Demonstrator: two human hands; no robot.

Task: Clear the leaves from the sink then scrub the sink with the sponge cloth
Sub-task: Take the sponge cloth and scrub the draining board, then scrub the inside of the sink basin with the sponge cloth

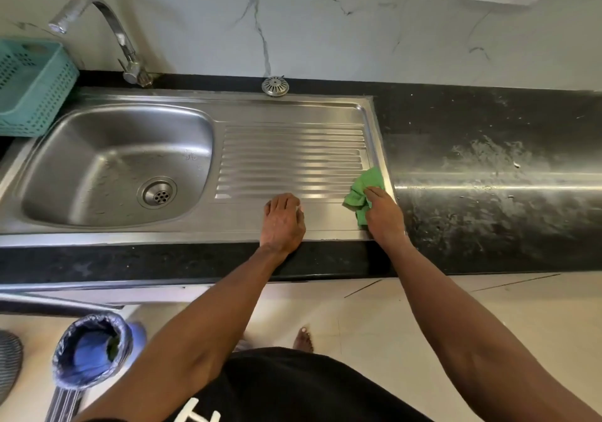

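Already the right hand (pixel 384 216) grips the bunched sponge cloth (pixel 363 192) at the drainboard's (pixel 290 151) right end, so the basin (pixel 114 164) lies well off to its left, past the emptily curled left hand (pixel 282 218).

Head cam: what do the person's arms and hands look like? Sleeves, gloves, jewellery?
Both arms are bare from the frame edge to the wrist, with no sleeves showing. The left hand and right hand are bare: no gloves, rings, watch or bands visible. The only clothing in view is a black garment with white lettering on the torso.
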